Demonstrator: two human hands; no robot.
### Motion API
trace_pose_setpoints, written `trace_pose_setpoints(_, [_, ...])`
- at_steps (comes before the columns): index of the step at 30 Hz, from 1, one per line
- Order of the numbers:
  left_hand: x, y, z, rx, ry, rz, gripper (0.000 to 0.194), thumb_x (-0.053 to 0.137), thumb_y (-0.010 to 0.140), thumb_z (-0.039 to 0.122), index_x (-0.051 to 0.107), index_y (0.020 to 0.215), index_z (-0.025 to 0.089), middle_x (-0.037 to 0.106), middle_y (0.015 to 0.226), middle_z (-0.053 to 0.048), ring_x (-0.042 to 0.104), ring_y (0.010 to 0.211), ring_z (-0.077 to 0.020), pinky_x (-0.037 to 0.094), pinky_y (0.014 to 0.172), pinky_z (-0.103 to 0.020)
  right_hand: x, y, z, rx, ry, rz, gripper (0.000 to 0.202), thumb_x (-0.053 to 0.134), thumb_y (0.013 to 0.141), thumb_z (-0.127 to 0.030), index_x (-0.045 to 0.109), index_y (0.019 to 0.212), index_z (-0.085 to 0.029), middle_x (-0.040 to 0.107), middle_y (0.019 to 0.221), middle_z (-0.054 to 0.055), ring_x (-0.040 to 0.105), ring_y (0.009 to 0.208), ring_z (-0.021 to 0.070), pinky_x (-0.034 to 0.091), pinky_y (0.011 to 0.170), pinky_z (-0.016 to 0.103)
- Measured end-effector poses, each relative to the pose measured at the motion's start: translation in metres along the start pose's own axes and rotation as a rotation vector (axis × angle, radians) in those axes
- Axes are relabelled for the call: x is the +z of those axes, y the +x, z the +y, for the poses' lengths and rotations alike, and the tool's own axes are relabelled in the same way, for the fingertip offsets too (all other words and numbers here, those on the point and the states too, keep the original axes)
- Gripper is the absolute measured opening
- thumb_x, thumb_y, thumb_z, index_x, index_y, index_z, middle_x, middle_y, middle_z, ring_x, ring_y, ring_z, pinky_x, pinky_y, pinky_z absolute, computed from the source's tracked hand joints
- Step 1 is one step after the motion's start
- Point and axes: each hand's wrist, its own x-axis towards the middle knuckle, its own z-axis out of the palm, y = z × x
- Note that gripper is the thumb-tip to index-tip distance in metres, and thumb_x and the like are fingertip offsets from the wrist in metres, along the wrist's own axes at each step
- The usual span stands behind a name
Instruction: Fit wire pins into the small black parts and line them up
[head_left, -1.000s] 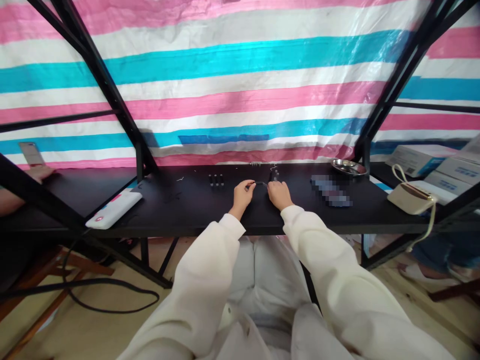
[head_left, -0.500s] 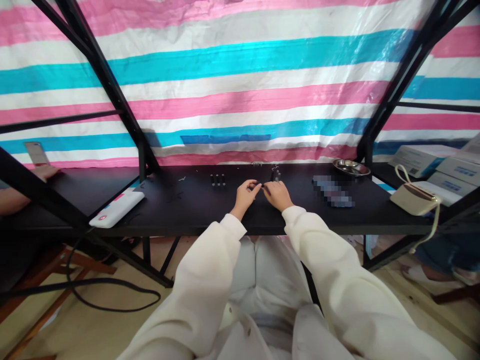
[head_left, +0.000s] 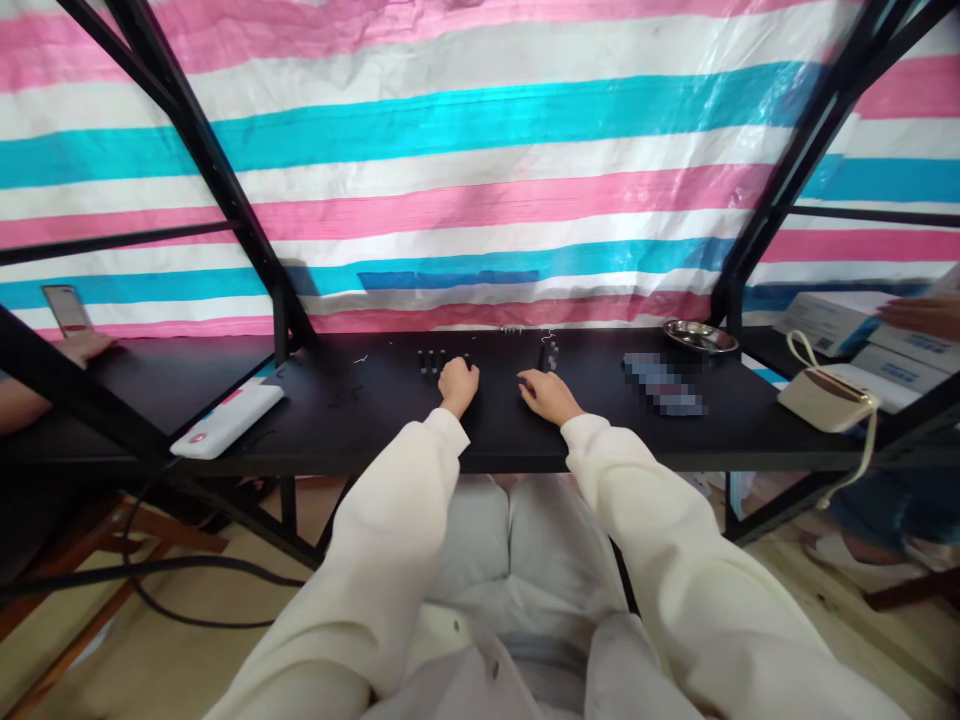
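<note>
My left hand (head_left: 458, 384) is closed, fingertips down at the black table top, on a small dark cylinder (head_left: 468, 358) that shows just past the fingers. Beside it, to the left, small dark cylinders (head_left: 433, 361) with pale ends stand in a short row. My right hand (head_left: 551, 395) rests low over the table, palm down, thumb and fingers slightly apart with nothing visible between them. Just beyond its knuckles are a dark upright piece (head_left: 541, 356) and several small grey-ended pieces (head_left: 553, 354).
Tiny pale curled bits (head_left: 511, 330) lie along the back edge of the black table (head_left: 495, 440). A blurred-out item (head_left: 664, 384), a metal dish (head_left: 700, 337) and a beige pouch (head_left: 825, 398) are rightward. A white device (head_left: 229, 420) lies left. Other people's hands (head_left: 86, 347) show at both sides.
My hands have parted from each other. The left has moved left with a small dark cylinder to the row; the right stays near its place, its fingers loosened. Another person's hand appears at far right.
</note>
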Motion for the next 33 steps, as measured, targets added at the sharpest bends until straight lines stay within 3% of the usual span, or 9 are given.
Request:
trace_pose_setpoints(5, [-0.007, 0.008, -0.010, 0.002, 0.140, -0.017, 0.024, 0.048, 0.082, 0.028, 0.064, 0.091, 0.014, 0.065, 0.096, -0.016, 0.063, 0.093, -0.0287, 0.048, 0.074, -0.035, 0.001, 0.000, 0.000, 0.023, 0.017, -0.022, 0.027, 0.042, 0.086, -0.019, 0.058, 0.108, -0.016, 0.066, 0.101, 0.008, 0.062, 0.087, 0.0179, 0.041, 0.080, 0.029])
trace_pose_setpoints(16, [-0.006, 0.012, -0.004, -0.032, 0.157, -0.007, 0.024, 0.051, 0.081, 0.027, 0.064, 0.094, 0.011, 0.064, 0.097, -0.018, 0.063, 0.094, -0.0287, 0.048, 0.076, -0.035, -0.005, -0.001, -0.002, 0.075, 0.052, 0.000, 0.027, 0.041, 0.084, -0.016, 0.059, 0.104, -0.017, 0.066, 0.101, 0.007, 0.062, 0.086, 0.0169, 0.042, 0.080, 0.028])
trace_pose_setpoints(20, [-0.006, 0.014, -0.005, -0.035, 0.144, 0.002, 0.023, 0.052, 0.081, 0.026, 0.064, 0.092, 0.010, 0.064, 0.097, -0.020, 0.063, 0.093, -0.0297, 0.049, 0.075, -0.036, -0.012, -0.002, 0.000, 0.240, 0.072, 0.111, 0.026, 0.040, 0.085, -0.020, 0.061, 0.101, -0.018, 0.067, 0.097, 0.007, 0.061, 0.084, 0.0184, 0.042, 0.078, 0.028])
trace_pose_setpoints(25, [-0.006, 0.015, -0.006, -0.013, 0.167, -0.010, 0.022, 0.053, 0.080, 0.024, 0.064, 0.093, 0.010, 0.064, 0.097, -0.020, 0.063, 0.094, -0.0298, 0.049, 0.075, -0.035, -0.016, -0.004, 0.014, 0.619, 0.056, 0.266, 0.024, 0.042, 0.082, -0.025, 0.060, 0.095, -0.018, 0.066, 0.087, 0.008, 0.059, 0.081, 0.0205, 0.041, 0.073, 0.030])
trace_pose_setpoints(28, [-0.006, 0.016, -0.006, -0.023, 0.172, -0.024, 0.022, 0.054, 0.079, 0.023, 0.064, 0.093, 0.010, 0.064, 0.098, -0.020, 0.063, 0.094, -0.0290, 0.049, 0.075, -0.035, -0.013, -0.005, 0.021, 0.731, 0.038, 0.191, 0.023, 0.045, 0.079, -0.024, 0.060, 0.095, -0.016, 0.065, 0.090, 0.011, 0.058, 0.087, 0.0233, 0.041, 0.073, 0.032])
trace_pose_setpoints(33, [-0.005, 0.018, -0.006, -0.032, 0.168, -0.028, 0.023, 0.055, 0.079, 0.024, 0.064, 0.094, 0.009, 0.064, 0.098, -0.020, 0.063, 0.094, -0.0297, 0.049, 0.075, -0.036, -0.006, -0.005, 0.028, 0.757, -0.006, 0.037, 0.029, 0.053, 0.077, -0.026, 0.062, 0.102, -0.013, 0.062, 0.103, 0.015, 0.056, 0.099, 0.0282, 0.041, 0.080, 0.037])
